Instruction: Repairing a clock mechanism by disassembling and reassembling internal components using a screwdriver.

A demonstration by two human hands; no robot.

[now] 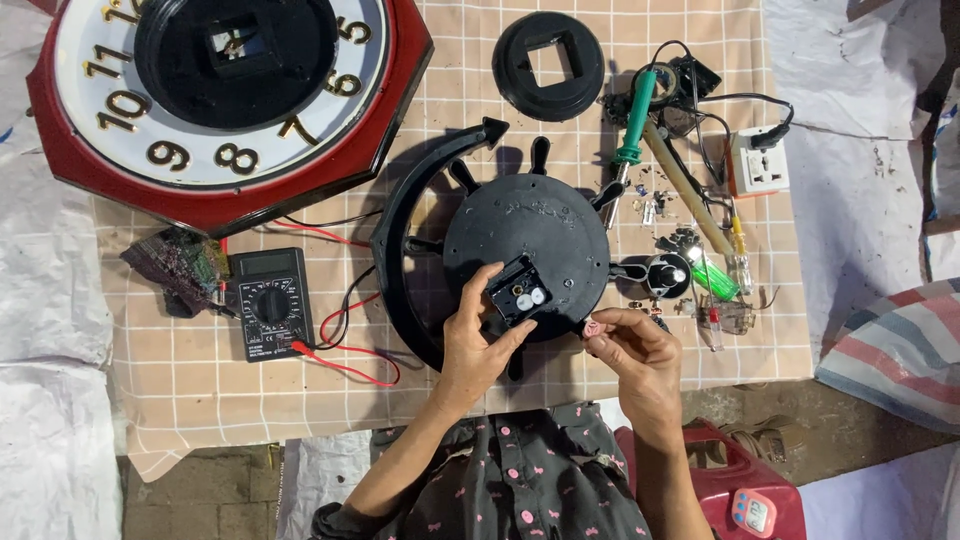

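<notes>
Right hand nearest, fingers pinching small pink piece; left hand clamps black clock movement just left of it.

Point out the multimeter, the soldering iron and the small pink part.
multimeter (271,304): head view, on its round dial.
soldering iron (634,118): head view, on its green handle.
small pink part (592,327): head view, on the piece pinched at the right hand's (632,355) fingertips.
</notes>
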